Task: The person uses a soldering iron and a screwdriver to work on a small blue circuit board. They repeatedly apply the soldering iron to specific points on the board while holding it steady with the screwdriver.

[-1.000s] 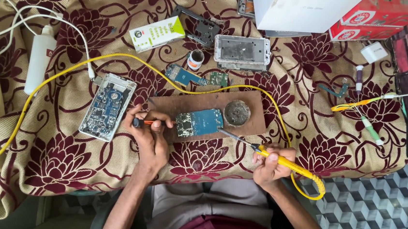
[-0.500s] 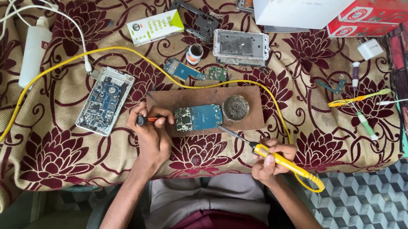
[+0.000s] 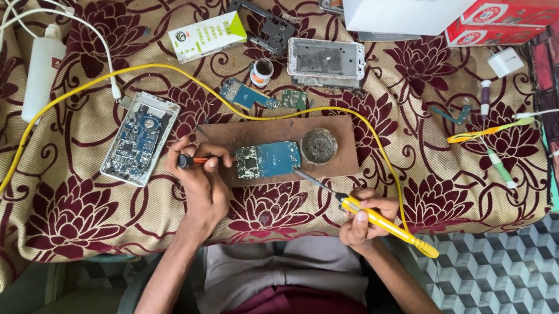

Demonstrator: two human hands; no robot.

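- Right hand (image 3: 362, 217) nearest the camera: closed around a yellow-handled soldering iron (image 3: 381, 221), tip angled up-left toward the lower right edge of the blue circuit board (image 3: 268, 160). Can't tell if the tip is touching.
- Left hand (image 3: 201, 177): fingers pinched on a small orange-and-black tool (image 3: 193, 161), tip aimed at the board's left edge.
- Board lies on a brown work plate (image 3: 274, 143) in the middle of the tabletop (image 3: 88, 228), between both hands. Round metal tin (image 3: 319, 145) sits just beside it on the same plate.
- Risk: the iron's yellow cord (image 3: 167, 70) loops across the floral cloth and around the plate; a snag could jerk the tip across the board or onto the cloth.
- Risk: the board looks unclamped, so a push from either tool could slide it.
- Left of the plate: opened phone (image 3: 140, 138) with its electronics exposed, white bottle (image 3: 41, 72) beyond.
- Farther: two small boards (image 3: 261, 97), small pot (image 3: 261, 72), bare phone frame (image 3: 325, 62), green-and-white box (image 3: 207, 35), white and red cartons (image 3: 450, 11) at the far edge.
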